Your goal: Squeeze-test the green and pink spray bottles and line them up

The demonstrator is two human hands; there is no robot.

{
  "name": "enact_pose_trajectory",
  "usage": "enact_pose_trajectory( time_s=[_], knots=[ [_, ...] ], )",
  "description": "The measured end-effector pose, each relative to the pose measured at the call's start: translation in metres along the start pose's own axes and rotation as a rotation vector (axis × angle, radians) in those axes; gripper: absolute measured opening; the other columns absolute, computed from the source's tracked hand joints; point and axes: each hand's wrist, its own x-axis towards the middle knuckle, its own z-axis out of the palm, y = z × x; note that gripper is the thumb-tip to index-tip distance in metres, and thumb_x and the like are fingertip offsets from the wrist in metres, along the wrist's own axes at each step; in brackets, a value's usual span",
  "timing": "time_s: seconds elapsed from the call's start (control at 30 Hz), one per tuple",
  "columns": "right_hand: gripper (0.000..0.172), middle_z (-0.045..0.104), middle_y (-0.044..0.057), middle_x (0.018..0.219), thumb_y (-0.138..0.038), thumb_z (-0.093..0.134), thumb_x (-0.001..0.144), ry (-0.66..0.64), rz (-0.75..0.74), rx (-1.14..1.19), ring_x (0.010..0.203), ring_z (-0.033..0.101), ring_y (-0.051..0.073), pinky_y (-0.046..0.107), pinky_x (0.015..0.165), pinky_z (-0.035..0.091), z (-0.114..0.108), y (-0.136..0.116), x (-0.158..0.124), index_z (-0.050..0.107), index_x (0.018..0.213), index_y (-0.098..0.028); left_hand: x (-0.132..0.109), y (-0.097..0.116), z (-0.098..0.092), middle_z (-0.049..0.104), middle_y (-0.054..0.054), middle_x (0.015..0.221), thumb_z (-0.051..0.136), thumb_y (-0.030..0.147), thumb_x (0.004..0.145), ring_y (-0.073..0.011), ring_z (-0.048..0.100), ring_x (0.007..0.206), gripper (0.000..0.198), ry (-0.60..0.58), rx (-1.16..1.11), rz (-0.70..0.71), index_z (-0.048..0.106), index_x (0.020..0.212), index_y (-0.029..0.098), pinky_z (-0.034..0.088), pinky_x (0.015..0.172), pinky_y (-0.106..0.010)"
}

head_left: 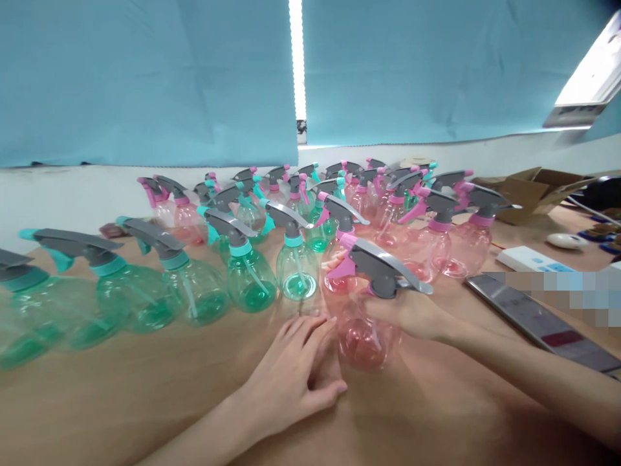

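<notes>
The right hand (412,312) closes its fingers round the neck of the pink spray bottle (363,340), steadying it upright. The left hand (291,372) lies open, flat on the worktop (145,395) just beside that bottle.

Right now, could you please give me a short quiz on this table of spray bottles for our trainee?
1. True or false: the right hand grips the pink spray bottle at its neck, just under the grey trigger head.
2. Where is the left hand? A) lying open, fingers spread on the wooden table beside that bottle; B) closed around a trigger; C) raised in the air.
3. Fill in: the left-side bottles are tinted ____.

Key: 1 true; 2 A; 3 green.
</notes>
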Motion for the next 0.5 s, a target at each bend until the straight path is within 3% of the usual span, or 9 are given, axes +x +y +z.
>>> enact_pose_trajectory(
  time_s=[0.1,0.2,0.4,0.5],
  knots=[
    [0.023,0.059,-0.002,0.070,-0.023,0.051,0.067,-0.028,0.035,0.213,0.055,0.056,0.015,0.027,0.047,0.050,0.0030,0.0000,0.0006,0.060,0.087,-0.027,0.0000,-0.0001,-0.0001,0.049,-0.012,0.137,0.069,0.032,0.079,-0.0324,0.043,0.126,0.066,0.001,0.009,0.005,0.040,0.137,0.022,0.036,0.104,-0.051],
    [0.032,0.065,-0.001,0.079,-0.025,0.053,0.068,-0.037,0.037,0.279,0.067,0.063,0.017,0.031,0.058,0.056,0.0043,-0.0002,0.0012,0.062,0.099,-0.027,0.0003,-0.0003,0.0000,0.048,-0.011,0.138,0.067,0.032,0.082,-0.0320,0.043,0.127,0.060,0.001,0.031,0.008,0.043,0.136,0.021,0.037,0.104,-0.051],
    [0.042,0.065,-0.001,0.074,-0.020,0.055,0.065,-0.058,0.030,0.338,0.065,0.063,0.017,0.030,0.058,0.055,0.0041,0.0047,0.0007,0.061,0.106,-0.025,-0.0006,-0.0008,0.0016,0.046,-0.012,0.141,0.058,0.032,0.090,-0.0306,0.042,0.129,0.046,-0.022,0.095,-0.018,0.046,0.133,0.019,0.037,0.105,-0.050],
    [0.037,0.066,0.000,0.077,-0.019,0.055,0.065,-0.057,0.049,0.338,0.069,0.063,0.018,0.030,0.059,0.054,0.0046,0.0074,-0.0007,0.061,0.102,-0.025,-0.0016,-0.0013,0.0037,0.046,-0.013,0.141,0.054,0.033,0.092,-0.0313,0.041,0.130,0.044,-0.014,0.134,-0.033,0.047,0.133,0.017,0.038,0.104,-0.051]
  ],
)
